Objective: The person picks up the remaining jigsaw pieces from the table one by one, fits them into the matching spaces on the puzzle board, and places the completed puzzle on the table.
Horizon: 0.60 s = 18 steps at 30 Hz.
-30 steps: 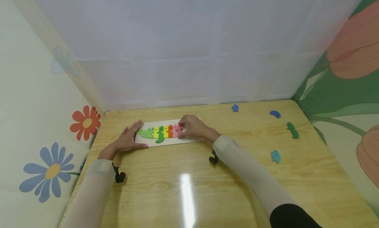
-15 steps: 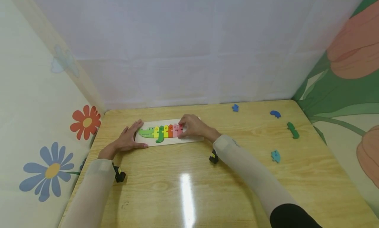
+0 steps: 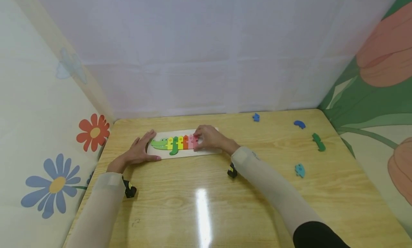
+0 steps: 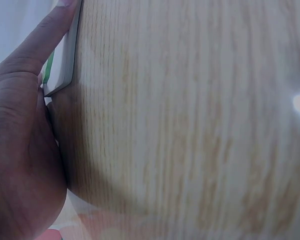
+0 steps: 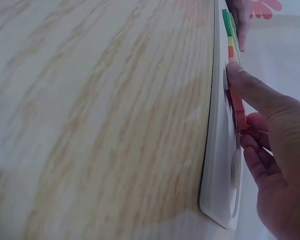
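Crocodile puzzle board (image 3: 190, 153): lay on the wooden table (image 3: 161, 205), near its far edge and left of centre. Saw on it, from the head view, a row running from a green crocodile head (image 3: 159, 144) to a pink piece (image 3: 190, 141). Found next to that, pinched between the right hand's (image 3: 210, 137) thumb and fingers, a pinkish-red piece (image 3: 195, 142). Could not tell whether it sat flush. Made out only from the right wrist a curved outline (image 5: 235, 182) toward the board's right end, covered by that hand in the head view. Noted the left hand (image 3: 137, 150) spread around the board's left end, fingers straight, thumb along the near edge. Got from the left wrist just that thumb, a board corner and a sliver of green. Counted in the head view alone, well apart at right, a small blue piece (image 3: 256, 117), a curved blue piece (image 3: 299, 124), a dark green piece (image 3: 318, 142) and a light blue piece (image 3: 300, 170).
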### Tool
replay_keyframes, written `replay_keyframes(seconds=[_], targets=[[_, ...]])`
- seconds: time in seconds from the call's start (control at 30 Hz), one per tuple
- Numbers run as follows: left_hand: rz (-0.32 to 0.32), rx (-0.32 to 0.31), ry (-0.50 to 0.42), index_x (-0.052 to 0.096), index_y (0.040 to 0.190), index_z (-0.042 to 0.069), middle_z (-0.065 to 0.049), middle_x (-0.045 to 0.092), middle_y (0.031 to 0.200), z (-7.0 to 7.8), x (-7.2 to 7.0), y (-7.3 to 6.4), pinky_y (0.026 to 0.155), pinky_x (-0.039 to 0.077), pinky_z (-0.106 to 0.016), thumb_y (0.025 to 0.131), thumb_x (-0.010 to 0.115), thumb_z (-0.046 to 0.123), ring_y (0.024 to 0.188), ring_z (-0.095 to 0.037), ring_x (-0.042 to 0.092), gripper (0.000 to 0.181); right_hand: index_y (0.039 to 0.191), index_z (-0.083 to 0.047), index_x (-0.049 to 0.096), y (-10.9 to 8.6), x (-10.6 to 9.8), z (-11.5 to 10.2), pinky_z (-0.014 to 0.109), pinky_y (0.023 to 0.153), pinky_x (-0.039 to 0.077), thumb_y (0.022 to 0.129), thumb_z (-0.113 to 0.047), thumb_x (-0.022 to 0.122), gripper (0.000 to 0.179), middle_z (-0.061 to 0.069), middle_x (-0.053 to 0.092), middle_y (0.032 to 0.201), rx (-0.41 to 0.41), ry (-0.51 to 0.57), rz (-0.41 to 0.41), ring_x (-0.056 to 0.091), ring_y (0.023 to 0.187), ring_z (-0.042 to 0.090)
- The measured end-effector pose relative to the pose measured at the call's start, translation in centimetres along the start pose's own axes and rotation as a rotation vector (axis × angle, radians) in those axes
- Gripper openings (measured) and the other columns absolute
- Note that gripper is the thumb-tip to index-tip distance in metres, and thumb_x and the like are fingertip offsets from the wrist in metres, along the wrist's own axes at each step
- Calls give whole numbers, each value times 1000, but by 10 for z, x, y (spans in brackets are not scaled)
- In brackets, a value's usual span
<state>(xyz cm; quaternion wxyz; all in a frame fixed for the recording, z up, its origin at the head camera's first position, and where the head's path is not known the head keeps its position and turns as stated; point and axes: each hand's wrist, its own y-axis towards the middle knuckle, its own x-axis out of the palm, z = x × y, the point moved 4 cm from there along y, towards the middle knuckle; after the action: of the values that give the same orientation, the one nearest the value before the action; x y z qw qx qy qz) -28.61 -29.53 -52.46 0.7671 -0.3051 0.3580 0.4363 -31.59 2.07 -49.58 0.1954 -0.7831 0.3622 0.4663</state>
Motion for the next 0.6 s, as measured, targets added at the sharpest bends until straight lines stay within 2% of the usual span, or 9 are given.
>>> replay_keyframes(seconds=[0.2, 0.47, 0.6], targets=[[-2, 3, 2, 14, 168, 0, -26, 4, 176, -2, 1, 0, 125, -4, -69, 86, 86, 50, 162, -47, 0, 120, 133, -5, 73, 0, 3, 2, 41, 112, 47, 81, -39, 94, 65, 11, 68, 132, 0, 5, -13, 61, 125, 26], [-8, 7, 3, 13, 168, -1, -26, 4, 176, 0, -1, 1, 125, -5, -69, 86, 85, 49, 162, -47, -2, 120, 135, -5, 71, -2, 5, 4, 39, 111, 45, 81, -38, 94, 67, 10, 64, 130, -16, 31, 10, 57, 123, 25], [-9, 9, 3, 13, 168, -1, -26, 4, 176, -1, -1, 1, 125, -5, -69, 86, 86, 50, 162, -47, -2, 121, 139, -7, 69, -2, 5, 4, 39, 112, 45, 81, -38, 94, 71, 10, 63, 132, -26, 32, -6, 56, 124, 25]])
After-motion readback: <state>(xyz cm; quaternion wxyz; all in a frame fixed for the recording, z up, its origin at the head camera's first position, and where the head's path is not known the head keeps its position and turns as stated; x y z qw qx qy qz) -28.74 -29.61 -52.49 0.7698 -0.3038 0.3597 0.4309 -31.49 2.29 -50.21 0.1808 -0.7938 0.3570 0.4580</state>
